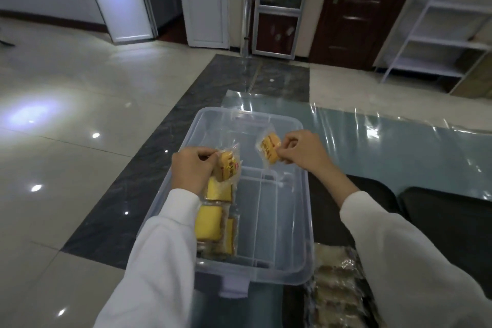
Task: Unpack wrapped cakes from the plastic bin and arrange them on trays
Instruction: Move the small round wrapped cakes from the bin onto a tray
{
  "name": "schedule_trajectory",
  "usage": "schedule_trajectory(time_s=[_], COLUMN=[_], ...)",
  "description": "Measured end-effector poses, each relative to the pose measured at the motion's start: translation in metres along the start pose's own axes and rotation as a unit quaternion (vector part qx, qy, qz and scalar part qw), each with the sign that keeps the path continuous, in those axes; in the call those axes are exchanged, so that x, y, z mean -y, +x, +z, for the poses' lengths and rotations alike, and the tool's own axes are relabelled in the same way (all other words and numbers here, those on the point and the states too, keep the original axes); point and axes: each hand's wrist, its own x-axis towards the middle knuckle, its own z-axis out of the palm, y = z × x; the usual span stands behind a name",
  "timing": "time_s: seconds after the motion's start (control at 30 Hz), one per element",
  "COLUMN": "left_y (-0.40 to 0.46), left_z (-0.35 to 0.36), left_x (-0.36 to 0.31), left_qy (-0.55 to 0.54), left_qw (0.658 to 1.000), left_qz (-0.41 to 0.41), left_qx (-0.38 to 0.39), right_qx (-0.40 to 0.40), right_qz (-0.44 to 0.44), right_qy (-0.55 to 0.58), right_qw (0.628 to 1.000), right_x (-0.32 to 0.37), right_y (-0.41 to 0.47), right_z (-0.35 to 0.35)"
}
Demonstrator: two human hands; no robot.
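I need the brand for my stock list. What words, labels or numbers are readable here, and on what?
Wrapped cake in left hand: dark print and a red mark on the yellow wrapper, too blurred to read.
Wrapped cake in right hand: dark lettering, too blurred to read.
Plastic bin: no text visible.

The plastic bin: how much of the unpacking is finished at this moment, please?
Mostly done: the plastic bin is largely bare, and wrapped cakes already lie beside it. In hand: the left hand and right hand each pinch one cake. Left: a few cakes along the bin's left side.
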Motion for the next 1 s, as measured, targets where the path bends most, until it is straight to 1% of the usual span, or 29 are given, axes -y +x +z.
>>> schedule_trajectory(time_s=[0.1, 0.2, 0.37, 0.47, 0.57, 0.67, 0.8, 1.0], left_y=[-0.015, -0.030, -0.059, -0.081, -0.102, -0.128, -0.171, -0.242], left_z=[0.001, 0.009, 0.038, 0.063, 0.091, 0.123, 0.169, 0.241], left_x=[-0.029, -0.056, -0.101, -0.125, -0.142, -0.157, -0.179, -0.198], left_qy=[-0.026, -0.054, -0.098, -0.089, -0.091, -0.079, -0.070, -0.064], left_qw=[1.000, 0.998, 0.993, 0.990, 0.987, 0.987, 0.987, 0.987], left_qz=[0.012, 0.034, 0.072, 0.110, 0.121, 0.127, 0.113, 0.092], left_qx=[-0.012, -0.018, 0.006, 0.019, 0.048, 0.067, 0.089, 0.119], right_qx=[-0.039, -0.077, -0.150, -0.190, -0.216, -0.229, -0.241, -0.218], right_qz=[-0.015, -0.030, -0.023, -0.023, -0.005, 0.007, 0.039, 0.080], right_qy=[0.106, 0.160, 0.166, 0.162, 0.169, 0.177, 0.206, 0.225], right_qw=[0.994, 0.984, 0.974, 0.968, 0.962, 0.957, 0.948, 0.946], right_x=[0.004, -0.002, -0.031, -0.055, -0.085, -0.117, -0.160, -0.228], right_y=[-0.034, -0.069, -0.127, -0.158, -0.191, -0.226, -0.275, -0.348], right_z=[-0.027, -0.054, -0.093, -0.112, -0.130, -0.147, -0.171, -0.210])
